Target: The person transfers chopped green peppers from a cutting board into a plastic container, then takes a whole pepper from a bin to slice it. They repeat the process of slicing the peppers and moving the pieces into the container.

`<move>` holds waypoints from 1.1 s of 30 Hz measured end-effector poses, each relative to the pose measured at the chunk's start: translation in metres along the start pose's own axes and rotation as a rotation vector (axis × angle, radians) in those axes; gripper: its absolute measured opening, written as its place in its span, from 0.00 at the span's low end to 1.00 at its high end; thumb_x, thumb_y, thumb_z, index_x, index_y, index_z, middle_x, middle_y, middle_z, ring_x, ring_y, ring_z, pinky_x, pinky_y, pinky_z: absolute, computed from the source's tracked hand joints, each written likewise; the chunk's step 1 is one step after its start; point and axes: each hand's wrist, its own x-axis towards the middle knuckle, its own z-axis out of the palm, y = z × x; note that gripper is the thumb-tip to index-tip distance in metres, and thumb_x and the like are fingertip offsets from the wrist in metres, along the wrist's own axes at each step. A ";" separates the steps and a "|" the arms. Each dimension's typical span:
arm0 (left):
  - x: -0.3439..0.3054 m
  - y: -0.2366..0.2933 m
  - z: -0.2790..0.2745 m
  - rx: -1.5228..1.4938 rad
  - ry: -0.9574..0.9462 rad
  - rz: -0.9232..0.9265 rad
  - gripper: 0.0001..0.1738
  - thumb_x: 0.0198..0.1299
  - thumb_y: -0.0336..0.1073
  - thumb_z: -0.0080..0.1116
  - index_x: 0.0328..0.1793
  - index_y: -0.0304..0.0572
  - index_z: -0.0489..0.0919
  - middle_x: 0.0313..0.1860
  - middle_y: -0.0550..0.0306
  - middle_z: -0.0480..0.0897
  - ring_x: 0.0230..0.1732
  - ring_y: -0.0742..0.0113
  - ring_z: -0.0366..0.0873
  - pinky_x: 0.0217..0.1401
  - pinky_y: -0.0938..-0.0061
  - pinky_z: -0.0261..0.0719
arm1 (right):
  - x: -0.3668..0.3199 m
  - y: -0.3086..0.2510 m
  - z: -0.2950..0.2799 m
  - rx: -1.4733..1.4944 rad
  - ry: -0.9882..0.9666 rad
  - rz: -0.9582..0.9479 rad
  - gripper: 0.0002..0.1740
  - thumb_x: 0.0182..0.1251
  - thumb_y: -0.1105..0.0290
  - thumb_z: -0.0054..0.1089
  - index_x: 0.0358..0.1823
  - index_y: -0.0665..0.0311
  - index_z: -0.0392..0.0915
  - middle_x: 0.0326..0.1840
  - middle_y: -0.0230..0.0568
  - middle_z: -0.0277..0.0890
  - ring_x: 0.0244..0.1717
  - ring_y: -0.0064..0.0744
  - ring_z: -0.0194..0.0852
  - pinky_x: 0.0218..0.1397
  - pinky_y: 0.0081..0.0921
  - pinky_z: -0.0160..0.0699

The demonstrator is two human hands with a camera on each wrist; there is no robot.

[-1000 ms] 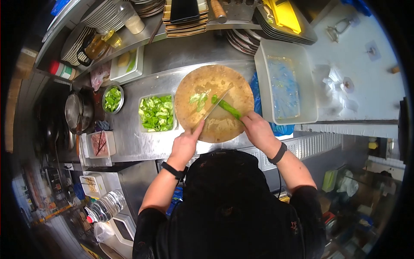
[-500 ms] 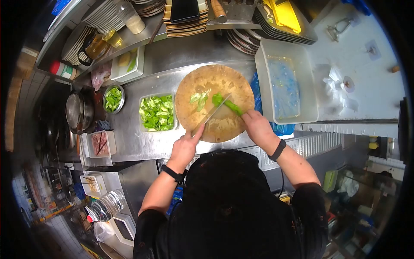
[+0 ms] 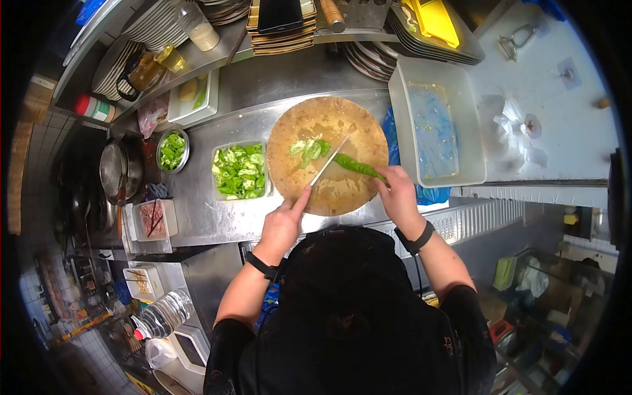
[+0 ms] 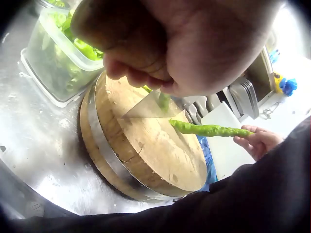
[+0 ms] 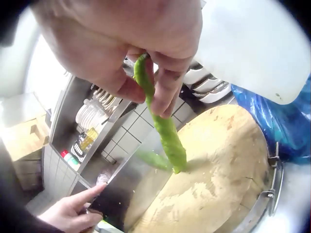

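Observation:
The left hand (image 3: 283, 224) grips the handle of a wide-bladed knife (image 3: 329, 160), which stands on its edge on the round wooden board (image 3: 296, 125). Between its thumb and fingers the right hand (image 3: 400, 201) pinches one end of a long green pepper (image 3: 359, 166). The right wrist view shows the pepper's other end (image 5: 176, 158) close against the blade (image 5: 141, 179), with its reflection in the metal. Cut green pieces (image 3: 309, 150) lie on the board, on the blade's left side. In the left wrist view the left hand (image 4: 180, 43) hides the knife handle.
Left of the board stands a clear tub of cut green pieces (image 3: 240, 172), with a metal bowl (image 3: 172, 151) of more beyond it. A large plastic bin (image 3: 471, 131) and a blue bag (image 3: 431, 196) are at the right. Stacked plates (image 3: 283, 43) line the back shelf.
Green pieces near the blade have moved left to join the pale ones. The pepper lies at a flatter angle, and the right hand has shifted slightly right, now holding it by its end.

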 end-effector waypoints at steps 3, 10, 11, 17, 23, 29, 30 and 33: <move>0.003 0.014 -0.010 0.005 -0.003 0.073 0.47 0.68 0.24 0.65 0.94 0.63 0.72 0.42 0.42 0.86 0.37 0.39 0.90 0.43 0.47 0.91 | -0.002 -0.002 0.003 -0.043 0.021 0.007 0.12 0.73 0.78 0.76 0.55 0.68 0.87 0.53 0.55 0.87 0.54 0.61 0.89 0.56 0.47 0.91; -0.006 -0.009 0.001 0.116 -0.058 0.058 0.53 0.61 0.20 0.64 0.95 0.64 0.71 0.39 0.45 0.82 0.36 0.42 0.89 0.40 0.49 0.91 | -0.008 0.006 0.014 -0.170 0.078 -0.017 0.09 0.72 0.76 0.78 0.48 0.67 0.87 0.46 0.54 0.88 0.47 0.62 0.91 0.49 0.50 0.92; -0.011 -0.009 0.002 0.130 -0.082 0.039 0.54 0.60 0.21 0.64 0.95 0.64 0.71 0.39 0.45 0.82 0.36 0.43 0.89 0.40 0.49 0.91 | -0.010 0.007 0.015 -0.172 0.091 -0.019 0.08 0.73 0.75 0.78 0.47 0.67 0.86 0.44 0.54 0.87 0.45 0.62 0.90 0.48 0.50 0.92; -0.004 0.014 -0.010 0.011 0.051 0.131 0.50 0.64 0.20 0.61 0.94 0.62 0.72 0.38 0.45 0.81 0.34 0.42 0.88 0.42 0.48 0.91 | -0.007 0.005 0.023 -0.253 0.116 -0.034 0.12 0.74 0.70 0.80 0.40 0.67 0.82 0.37 0.55 0.86 0.39 0.63 0.89 0.41 0.51 0.90; -0.005 -0.006 0.017 0.030 -0.015 0.057 0.45 0.69 0.24 0.64 0.93 0.61 0.73 0.45 0.39 0.87 0.38 0.37 0.90 0.44 0.46 0.91 | -0.003 0.004 0.026 -0.297 0.087 -0.030 0.12 0.74 0.71 0.79 0.39 0.66 0.82 0.38 0.54 0.86 0.39 0.61 0.89 0.41 0.51 0.89; -0.009 -0.016 0.005 -0.041 -0.022 -0.092 0.41 0.75 0.28 0.64 0.94 0.59 0.73 0.39 0.40 0.87 0.39 0.34 0.90 0.45 0.43 0.91 | -0.007 0.007 0.027 -0.191 0.098 -0.224 0.06 0.73 0.77 0.75 0.47 0.68 0.87 0.47 0.51 0.87 0.48 0.56 0.90 0.50 0.46 0.92; -0.009 -0.016 0.006 -0.043 -0.014 -0.098 0.41 0.75 0.28 0.64 0.94 0.59 0.73 0.39 0.40 0.87 0.38 0.34 0.90 0.45 0.43 0.90 | -0.008 0.007 0.027 -0.168 0.092 -0.245 0.07 0.72 0.78 0.74 0.49 0.69 0.88 0.49 0.51 0.87 0.49 0.56 0.90 0.52 0.46 0.92; -0.010 -0.013 0.008 -0.049 0.020 -0.068 0.40 0.74 0.29 0.64 0.93 0.59 0.74 0.36 0.44 0.85 0.36 0.39 0.89 0.43 0.45 0.91 | -0.015 0.003 0.024 -0.116 0.057 -0.283 0.11 0.69 0.82 0.73 0.52 0.69 0.89 0.53 0.52 0.88 0.54 0.58 0.89 0.57 0.47 0.91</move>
